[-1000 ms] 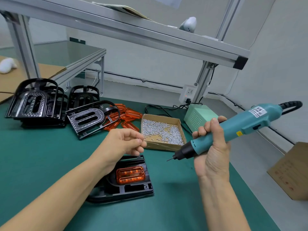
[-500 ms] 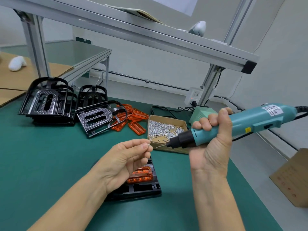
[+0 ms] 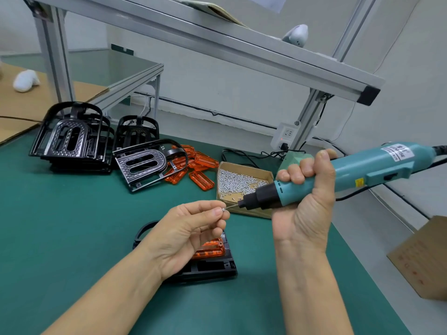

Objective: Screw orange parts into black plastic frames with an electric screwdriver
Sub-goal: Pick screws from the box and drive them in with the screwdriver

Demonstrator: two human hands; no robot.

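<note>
I see my right hand [image 3: 305,209] wrapped around the teal electric screwdriver [image 3: 338,175], all fingers closed on its body, thumb up along the near side. The tool lies almost level in the air, its black nose pointing to the left, and its thin bit [image 3: 232,206] reaches to my left hand [image 3: 191,234]. The left hand pinches a small silver screw [image 3: 223,209] between thumb and forefinger; the screw head meets the end of the bit.

I take the cardboard screw box [image 3: 244,189] as my landmark. It sits open on the green bench [image 3: 72,226], full of small silver screws, and the screwdriver nose hangs just over its near edge. In front of the box, under my left hand, lies a black plastic frame [image 3: 212,267] with one orange part [image 3: 210,249] sitting in it; my hand hides much of both. To the left of the box is a loose heap of orange parts [image 3: 193,168], touching a single black frame [image 3: 147,165] that leans over them. Farther left of the box stand stacks of black frames [image 3: 72,139]. Behind the box I see a pale green power unit [image 3: 289,160] with black cables, and behind that a white wall socket [image 3: 285,136] on the aluminium post. Well to the right of the box, beyond the bench edge, there is a brown carton [image 3: 425,257].
</note>
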